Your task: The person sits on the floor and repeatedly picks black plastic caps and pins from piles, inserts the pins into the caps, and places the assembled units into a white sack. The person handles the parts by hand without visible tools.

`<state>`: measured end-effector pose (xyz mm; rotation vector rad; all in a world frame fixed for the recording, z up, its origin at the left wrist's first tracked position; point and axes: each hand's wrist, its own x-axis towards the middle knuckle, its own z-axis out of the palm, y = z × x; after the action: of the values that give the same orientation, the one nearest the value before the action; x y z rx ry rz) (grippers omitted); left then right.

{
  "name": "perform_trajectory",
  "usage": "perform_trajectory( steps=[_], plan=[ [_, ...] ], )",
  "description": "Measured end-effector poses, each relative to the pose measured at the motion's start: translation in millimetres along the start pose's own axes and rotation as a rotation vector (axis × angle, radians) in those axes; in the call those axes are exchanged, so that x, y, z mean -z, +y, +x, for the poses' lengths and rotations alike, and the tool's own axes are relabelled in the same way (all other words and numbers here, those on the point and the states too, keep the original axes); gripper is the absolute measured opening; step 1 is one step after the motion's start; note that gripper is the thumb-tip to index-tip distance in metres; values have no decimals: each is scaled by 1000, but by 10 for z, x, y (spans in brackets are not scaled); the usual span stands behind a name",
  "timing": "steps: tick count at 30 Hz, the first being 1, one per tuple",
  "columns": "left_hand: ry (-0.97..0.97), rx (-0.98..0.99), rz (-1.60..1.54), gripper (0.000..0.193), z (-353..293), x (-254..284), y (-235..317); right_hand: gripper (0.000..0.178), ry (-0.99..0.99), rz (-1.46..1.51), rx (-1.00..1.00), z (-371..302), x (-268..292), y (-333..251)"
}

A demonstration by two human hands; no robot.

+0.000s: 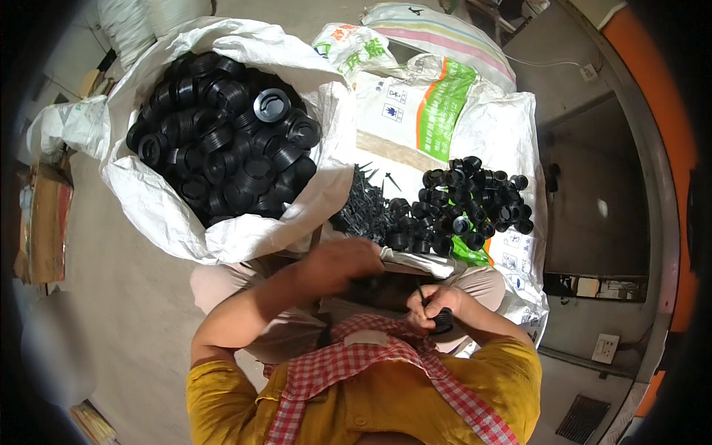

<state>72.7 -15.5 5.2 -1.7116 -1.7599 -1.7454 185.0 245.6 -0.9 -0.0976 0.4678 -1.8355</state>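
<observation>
1. At upper left, one white sack (pixel 159 228) of large black caps (pixel 248 174), too many to count.
2. Right of centre, two uncounted heaps: black spikes (pixel 361 209), small caps (pixel 461 194).
3. Centre: left hand (pixel 345 263) blurred, elbow bent; grip cannot be told.
4. Below centre: right hand (pixel 436 302), fingers curled, holds one ridged cap (pixel 443 322) and one thin rod (pixel 422 294).

A mustard shirt (pixel 371 404), red-checked apron (pixel 308 382) and pale trousers (pixel 482 285) are worn.

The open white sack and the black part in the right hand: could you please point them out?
Open white sack (pixel 174 231), head view: its front wall.
Black part (pixel 443 321), head view: its visible side.
</observation>
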Motion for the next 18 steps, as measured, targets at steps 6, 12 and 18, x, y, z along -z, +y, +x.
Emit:
perform_trajectory(
  steps=[6,12,18],
  plan=[
    [225,1357,-1101,45,45,-323,29,17,537,-117,937,569,-7,-232],
    [377,1092,-829,52,-90,-390,-86,12,1197,-1119,1021,1016,138,-491],
    [107,98,502,35,377,90,390,45,1659,-1313,449,943,1125,-443]
  ],
)
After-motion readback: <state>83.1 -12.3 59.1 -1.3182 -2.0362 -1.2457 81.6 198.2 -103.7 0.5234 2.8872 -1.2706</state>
